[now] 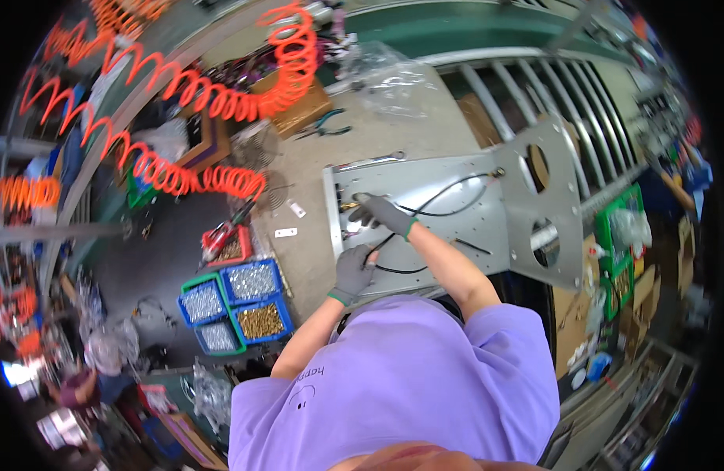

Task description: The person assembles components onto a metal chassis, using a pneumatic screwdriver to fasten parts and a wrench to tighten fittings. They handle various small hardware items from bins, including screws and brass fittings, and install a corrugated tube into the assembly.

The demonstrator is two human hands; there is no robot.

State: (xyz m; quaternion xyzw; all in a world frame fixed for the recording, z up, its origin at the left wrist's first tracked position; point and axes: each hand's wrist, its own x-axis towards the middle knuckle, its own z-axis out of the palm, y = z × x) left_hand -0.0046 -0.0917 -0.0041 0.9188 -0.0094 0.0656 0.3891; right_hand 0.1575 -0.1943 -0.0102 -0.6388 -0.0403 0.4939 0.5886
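A grey sheet-metal housing (464, 200) lies on the workbench in front of me, with an upright end plate (527, 200) pierced by two large holes at its right. My left hand (354, 273), in a grey glove, is closed round a thin black hose or cable (385, 242) near the housing's left front corner. The same black line loops to a fitting (497, 172) on the right. My right hand (381, 213), also gloved, reaches over the housing's left end; its curled fingers are beside a small brass fitting (348, 206). What its fingertips grip is hidden.
Blue bins (252, 281) of screws and brass parts stand at the left, near a red tray (235, 247). Orange coiled air hoses (220, 94) hang over the bench. Pliers (328, 125), a wrench (377, 159) and plastic film (393, 82) lie beyond. A metal rack (550, 94) stands far right.
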